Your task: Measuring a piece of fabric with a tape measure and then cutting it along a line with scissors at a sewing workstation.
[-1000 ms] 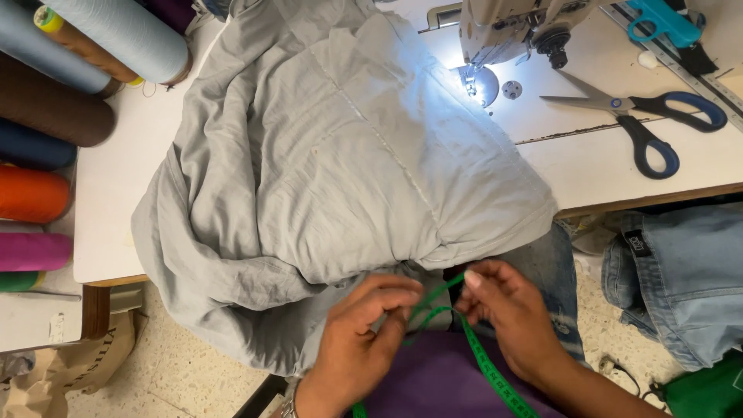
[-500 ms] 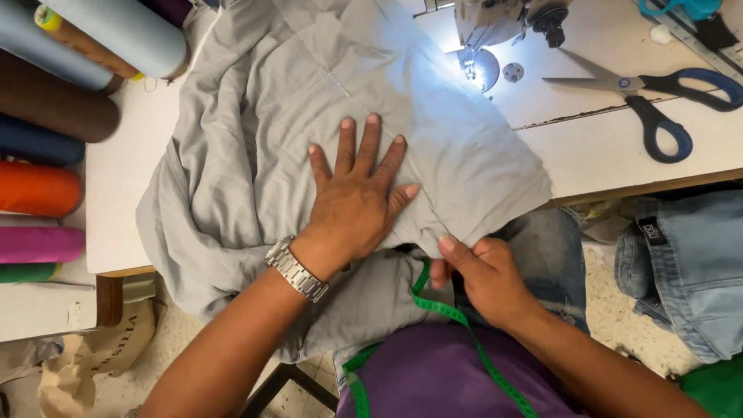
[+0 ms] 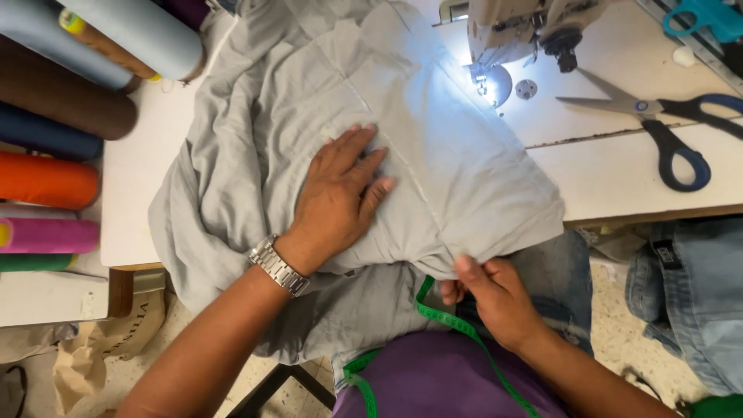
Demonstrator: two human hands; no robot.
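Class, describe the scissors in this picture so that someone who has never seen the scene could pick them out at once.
Start at the white sewing table and find the sewing machine at its top edge. Just right of it, past the grey fabric, lie the scissors, blades shut and pointing left towards the machine. Their dark blue handle loops and long silver blades mark them out from the turquoise tool above.

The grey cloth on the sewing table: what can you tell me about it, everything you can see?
The grey cloth is a large, pale piece of soft woven-looking fabric, rumpled on the left and smoother on the right, with a stitched seam running diagonally across it. It covers much of the white table, reaches up under the lit sewing machine, and spills over the near edge. The left hand lies flat on it, fingers spread; the right hand pinches its hanging lower edge.
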